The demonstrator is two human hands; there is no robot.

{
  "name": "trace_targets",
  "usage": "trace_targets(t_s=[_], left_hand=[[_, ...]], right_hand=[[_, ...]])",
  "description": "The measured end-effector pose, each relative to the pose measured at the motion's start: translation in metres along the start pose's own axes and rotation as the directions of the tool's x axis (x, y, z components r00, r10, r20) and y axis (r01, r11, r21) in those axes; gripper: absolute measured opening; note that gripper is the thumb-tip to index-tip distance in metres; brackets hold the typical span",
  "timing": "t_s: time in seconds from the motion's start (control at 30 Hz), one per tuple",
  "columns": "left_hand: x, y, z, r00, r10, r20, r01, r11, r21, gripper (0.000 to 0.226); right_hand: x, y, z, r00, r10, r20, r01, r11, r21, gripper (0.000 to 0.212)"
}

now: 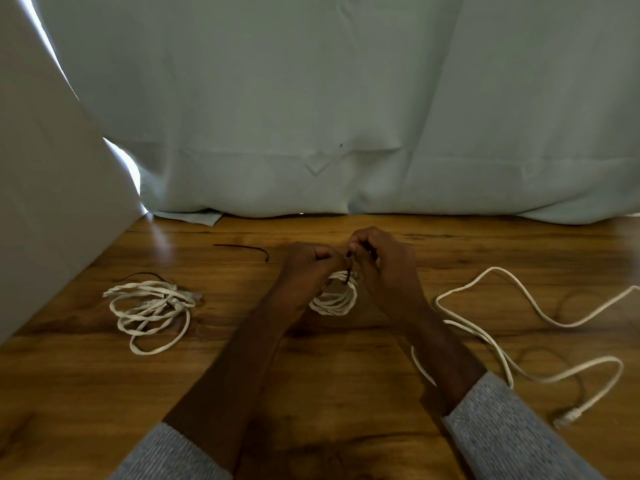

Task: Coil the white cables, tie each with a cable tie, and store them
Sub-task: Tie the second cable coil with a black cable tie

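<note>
A small coiled white cable (337, 297) lies on the wooden table (311, 375) between my hands. A black cable tie (347, 273) loops over its top. My left hand (308, 268) pinches the coil and tie from the left. My right hand (384, 261) pinches the tie's upper end from the right. A looser white coil (152, 310) with a black tie under it rests at the left. An uncoiled white cable (540, 317) snakes across the right side, its plug (568, 418) near the front edge.
A spare black cable tie (242, 249) lies on the table behind the left coil. A pale curtain (346, 116) hangs along the table's far edge. A white panel (45, 202) stands along the left side.
</note>
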State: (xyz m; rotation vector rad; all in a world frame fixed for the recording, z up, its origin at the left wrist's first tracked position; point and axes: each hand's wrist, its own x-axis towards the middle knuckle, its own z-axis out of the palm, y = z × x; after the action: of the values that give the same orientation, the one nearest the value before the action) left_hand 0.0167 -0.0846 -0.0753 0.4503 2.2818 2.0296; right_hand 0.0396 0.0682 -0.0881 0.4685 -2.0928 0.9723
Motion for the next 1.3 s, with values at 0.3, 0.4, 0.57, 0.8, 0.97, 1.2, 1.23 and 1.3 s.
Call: trace_targets(t_s=[0.3,0.4,0.57,0.8,0.97,1.2,1.23,1.3], left_hand=[[-0.001,-0.002,0.005,0.995,0.092,-0.031,-0.091,0.994,0.053,0.012],[0.001,-0.004,0.005,0.986,0.149,-0.081,-0.144,0.988,0.061,0.021],[0.003,-0.006,0.006,0.967,0.252,-0.026,-0.248,0.962,0.112,0.017],[0.005,-0.01,0.005,0.971,0.236,-0.028,-0.233,0.969,0.083,0.01],[0.002,-0.007,0.006,0.966,0.259,-0.004,-0.258,0.964,0.061,0.009],[0.004,-0.01,0.001,0.979,0.202,0.008,-0.202,0.979,-0.031,0.019],[0.004,-0.01,0.001,0.98,0.199,0.009,-0.198,0.979,-0.049,0.018],[0.001,-0.009,0.002,0.988,0.157,0.008,-0.155,0.981,-0.116,0.015]], right_hand=[[0.0,0.005,-0.003,0.996,0.072,-0.062,-0.069,0.996,0.052,0.008],[0.0,0.003,-0.005,0.994,0.085,-0.075,-0.08,0.994,0.07,0.007],[0.001,0.003,-0.003,0.994,0.074,-0.079,-0.07,0.996,0.053,0.008],[0.006,0.003,-0.009,0.936,0.278,-0.215,-0.239,0.953,0.188,0.011],[0.007,-0.002,-0.01,0.923,0.283,-0.261,-0.221,0.945,0.242,0.011],[0.007,0.002,-0.011,0.907,0.288,-0.308,-0.207,0.941,0.268,0.011],[0.008,0.001,-0.011,0.903,0.295,-0.312,-0.209,0.936,0.282,0.012],[0.008,0.0,-0.009,0.894,0.327,-0.305,-0.226,0.919,0.322,0.012]])
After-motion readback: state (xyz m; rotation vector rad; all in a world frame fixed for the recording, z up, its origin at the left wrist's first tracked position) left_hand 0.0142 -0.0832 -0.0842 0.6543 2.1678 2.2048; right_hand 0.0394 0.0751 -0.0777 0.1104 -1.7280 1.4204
